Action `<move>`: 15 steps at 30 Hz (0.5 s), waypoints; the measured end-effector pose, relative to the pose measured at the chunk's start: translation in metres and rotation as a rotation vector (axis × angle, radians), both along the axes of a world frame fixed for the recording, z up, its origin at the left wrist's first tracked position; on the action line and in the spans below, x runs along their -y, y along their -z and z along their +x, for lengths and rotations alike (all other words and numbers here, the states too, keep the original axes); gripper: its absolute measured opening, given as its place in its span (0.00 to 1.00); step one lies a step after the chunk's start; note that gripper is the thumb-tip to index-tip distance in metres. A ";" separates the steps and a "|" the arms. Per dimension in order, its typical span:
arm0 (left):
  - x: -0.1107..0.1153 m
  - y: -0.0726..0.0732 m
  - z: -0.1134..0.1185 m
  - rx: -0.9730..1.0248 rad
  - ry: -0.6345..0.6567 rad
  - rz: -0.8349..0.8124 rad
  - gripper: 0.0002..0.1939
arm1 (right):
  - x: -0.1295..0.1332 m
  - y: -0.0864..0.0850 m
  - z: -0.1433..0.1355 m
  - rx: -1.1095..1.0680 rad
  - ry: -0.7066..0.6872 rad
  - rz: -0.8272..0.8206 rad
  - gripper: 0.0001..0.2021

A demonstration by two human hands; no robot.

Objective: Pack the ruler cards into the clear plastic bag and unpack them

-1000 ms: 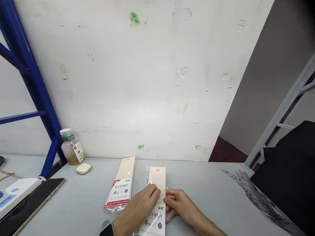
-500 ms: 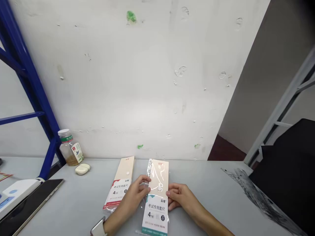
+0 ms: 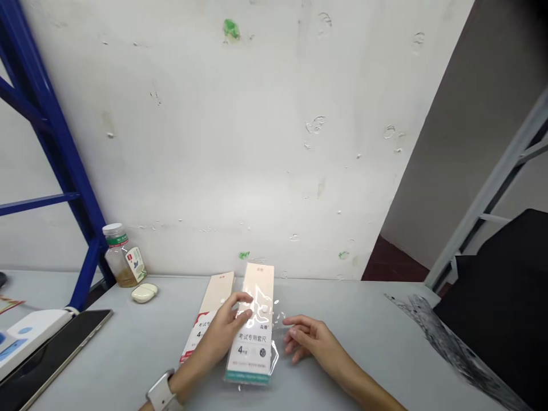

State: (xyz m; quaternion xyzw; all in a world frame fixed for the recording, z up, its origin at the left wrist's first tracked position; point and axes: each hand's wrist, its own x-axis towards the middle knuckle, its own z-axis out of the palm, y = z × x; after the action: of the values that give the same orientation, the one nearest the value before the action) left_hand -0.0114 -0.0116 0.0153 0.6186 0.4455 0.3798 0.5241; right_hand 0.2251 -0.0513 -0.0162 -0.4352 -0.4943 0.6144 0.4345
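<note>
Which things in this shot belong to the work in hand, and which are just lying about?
In the work:
Flat cream-and-white packet with a teal band, in clear plastic, at the left hand
Similar red-banded packet beside it, probably

Apparently just lying about:
Clear plastic jar with white lid
Small rounded cream case
Black-screened phone

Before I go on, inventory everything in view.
table: 1, grey, foreground
wall: 1, white, behind table
teal-striped packet: 1, cream-white, centre
red-striped packet: 1, cream-white, left of it
jar: 1, clear, left
oval item: 1, cream, beside jar
phone: 1, black, left
device: 1, white-blue, beside phone
frames: 2, blue left, grey right
wires: count unclear, red-yellow, far left
patterned strip: 1, black-grey, right
bulky item: 1, black, far right
watch: 1, white, lower left
left hand: 1, bare, on teal-striped packet
right hand: 1, bare, right of that packet
</note>
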 end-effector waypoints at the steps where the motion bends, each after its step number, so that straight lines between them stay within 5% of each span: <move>1: -0.005 -0.004 -0.007 -0.056 -0.074 0.032 0.20 | -0.001 0.003 0.002 0.008 0.011 0.003 0.26; 5: -0.026 -0.009 -0.039 -0.184 -0.284 0.090 0.22 | -0.004 0.008 0.008 0.023 0.029 -0.005 0.22; 10: -0.045 0.003 -0.063 -0.720 -0.378 0.159 0.17 | -0.004 0.006 0.007 0.030 0.033 -0.004 0.16; 15: -0.048 0.010 -0.070 -0.839 -0.403 0.140 0.20 | 0.000 0.000 0.007 0.043 0.037 -0.008 0.14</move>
State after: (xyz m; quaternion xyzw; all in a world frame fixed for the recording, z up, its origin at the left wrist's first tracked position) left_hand -0.0810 0.0365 0.0051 0.6537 0.7033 0.2202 0.1718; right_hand 0.2319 -0.0510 -0.0163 -0.4590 -0.4929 0.5989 0.4333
